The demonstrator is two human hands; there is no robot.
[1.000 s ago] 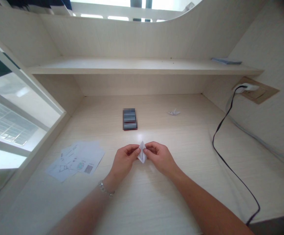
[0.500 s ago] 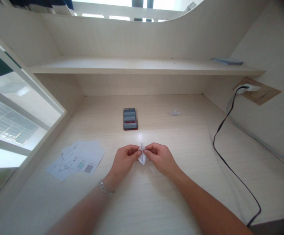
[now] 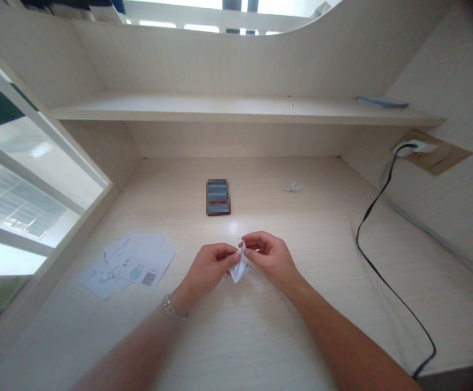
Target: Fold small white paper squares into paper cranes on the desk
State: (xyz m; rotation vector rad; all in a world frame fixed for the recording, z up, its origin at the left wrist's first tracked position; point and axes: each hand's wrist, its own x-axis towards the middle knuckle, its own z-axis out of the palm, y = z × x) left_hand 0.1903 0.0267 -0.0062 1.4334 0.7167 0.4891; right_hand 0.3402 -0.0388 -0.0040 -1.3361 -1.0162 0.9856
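Observation:
A small folded piece of white paper [image 3: 239, 270], pointed at top and bottom, is held between both hands just above the desk [image 3: 236, 336]. My left hand [image 3: 212, 266] pinches its left side with thumb and fingers. On the other side my right hand [image 3: 271, 255] grips the upper right part, thumb in front and index finger at the top point. The fingertips behind the paper are partly hidden. Beyond the hands lies a dark phone-like rectangle [image 3: 218, 197], its face blurred. Farther right rests a small folded paper crane [image 3: 292, 187].
Several white printed sheets [image 3: 138, 260] overlap at the left of the desk. A black cable [image 3: 377, 271] runs from a wall socket [image 3: 435, 153] down the right side. Above the back of the desk is a shelf [image 3: 220, 103] with a flat item [image 3: 383, 102] on it.
The folded paper has tilted, its lower point swinging left and toward me. My right hand has shifted its grip up to the top point; my left hand keeps its pinch.

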